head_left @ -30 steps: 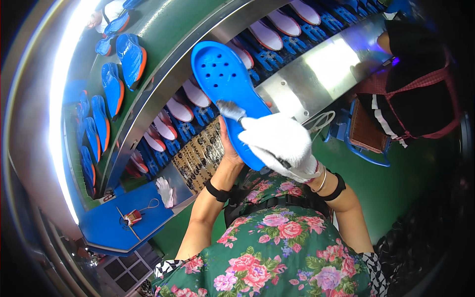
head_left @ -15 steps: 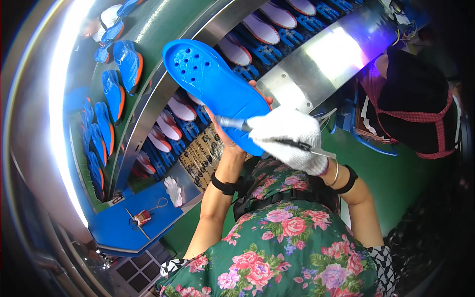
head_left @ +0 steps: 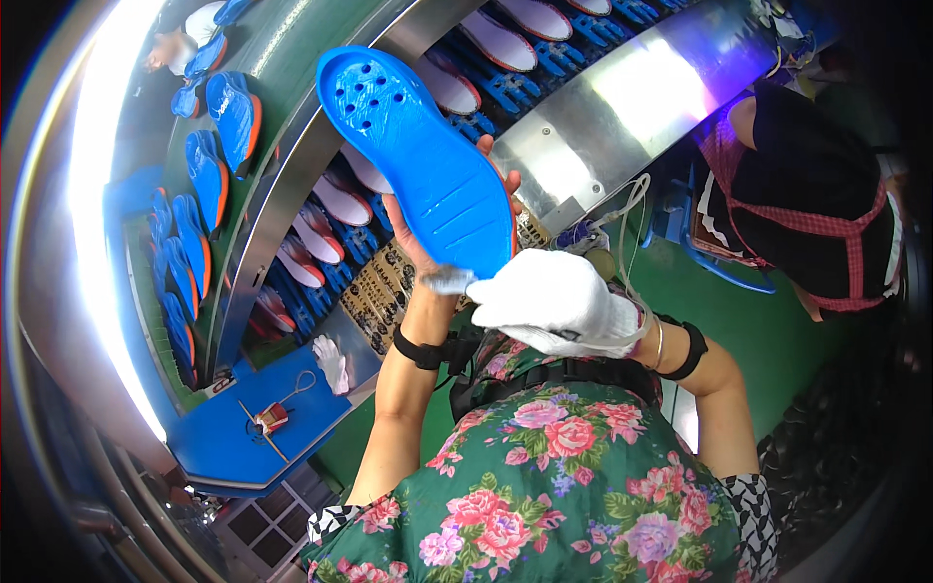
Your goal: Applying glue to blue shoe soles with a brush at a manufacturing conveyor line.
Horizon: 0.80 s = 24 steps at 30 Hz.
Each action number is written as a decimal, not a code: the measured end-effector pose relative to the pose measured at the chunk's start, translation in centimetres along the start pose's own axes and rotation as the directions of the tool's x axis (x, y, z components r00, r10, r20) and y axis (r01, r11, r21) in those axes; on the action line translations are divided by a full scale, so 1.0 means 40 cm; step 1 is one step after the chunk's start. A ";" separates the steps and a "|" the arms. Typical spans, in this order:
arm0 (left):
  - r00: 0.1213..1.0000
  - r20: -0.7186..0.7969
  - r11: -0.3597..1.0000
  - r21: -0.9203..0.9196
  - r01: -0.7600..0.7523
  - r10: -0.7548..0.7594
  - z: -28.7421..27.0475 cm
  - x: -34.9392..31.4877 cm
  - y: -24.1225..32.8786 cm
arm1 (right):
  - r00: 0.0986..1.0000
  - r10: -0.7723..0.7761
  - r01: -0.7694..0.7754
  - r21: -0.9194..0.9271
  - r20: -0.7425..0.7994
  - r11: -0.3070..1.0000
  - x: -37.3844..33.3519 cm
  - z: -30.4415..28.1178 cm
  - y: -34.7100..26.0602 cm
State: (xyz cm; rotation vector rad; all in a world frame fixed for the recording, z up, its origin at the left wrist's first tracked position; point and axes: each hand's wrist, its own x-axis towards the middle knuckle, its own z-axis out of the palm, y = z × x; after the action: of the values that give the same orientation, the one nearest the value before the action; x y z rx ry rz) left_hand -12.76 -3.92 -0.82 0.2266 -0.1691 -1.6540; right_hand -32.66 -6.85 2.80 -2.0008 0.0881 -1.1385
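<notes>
My bare left hand (head_left: 416, 248) holds up a blue shoe sole (head_left: 428, 175) from beneath, its fingers wrapped round the right edge. The sole has several small holes in its heel, at the far end, and grooves across the forefoot; its inner face looks wet and shiny. In a white knit glove, my right hand (head_left: 559, 301) is closed on a brush. Pale, motion-blurred bristles (head_left: 449, 282) show at the sole's near end, close to my left wrist; the handle is mostly hidden by the glove.
Blue soles with orange edges (head_left: 235, 121) lie on a green conveyor (head_left: 282, 58) at left. Beneath its metal rail, white-and-red pieces (head_left: 501, 41) sit on blue racks. A blue table (head_left: 228, 428) bears a white glove (head_left: 330, 364). At right, another person (head_left: 807, 185) sits near a metal panel (head_left: 583, 136).
The sole has shifted slightly up and tilts more toward upright. My right hand and the brush have moved down from its middle to its near end. More of the forefoot now looks shiny.
</notes>
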 end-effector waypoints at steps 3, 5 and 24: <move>1.000 0.003 0.999 0.024 0.021 -0.021 -0.002 0.004 0.004 | 0.957 0.266 -0.236 0.226 -0.115 0.945 -0.010 -0.008 -0.006; 0.993 0.064 0.993 -0.061 0.100 -0.096 -0.008 0.009 0.003 | 0.942 0.292 -0.283 0.073 -0.166 0.956 -0.011 -0.020 0.002; 0.904 0.182 0.922 0.091 0.376 -0.387 -0.049 0.058 0.061 | 0.946 0.325 -0.318 0.184 -0.008 0.930 -0.024 -0.078 -0.005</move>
State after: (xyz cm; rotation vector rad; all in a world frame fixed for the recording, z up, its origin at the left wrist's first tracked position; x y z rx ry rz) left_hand -10.13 -6.40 -2.22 0.1412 -0.3367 -2.0665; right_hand -35.60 -8.24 3.10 -1.7270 0.3108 -0.9375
